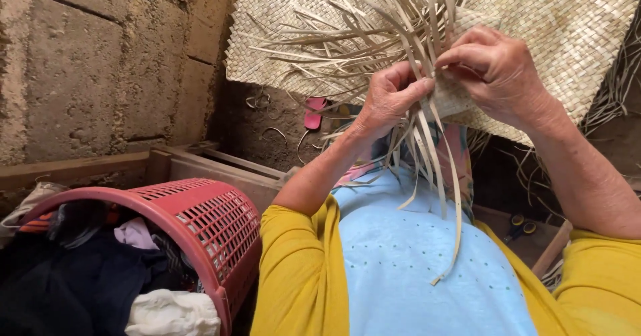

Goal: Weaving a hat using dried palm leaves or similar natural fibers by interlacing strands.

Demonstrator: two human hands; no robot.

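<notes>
I see the pale woven straw mat [574, 22] held up at the far centre and right, its loose flat straw strips [427, 156] fanning out and hanging down toward my light blue top. My left hand [390, 99] has its grip closed, pinching a bunch of those strips at the mat's unfinished edge. My right hand [497, 69], just beside it, pinches strips there too. Near left stands a red plastic laundry basket [207, 219] filled with clothes, beside a rough block wall [100, 62].
</notes>
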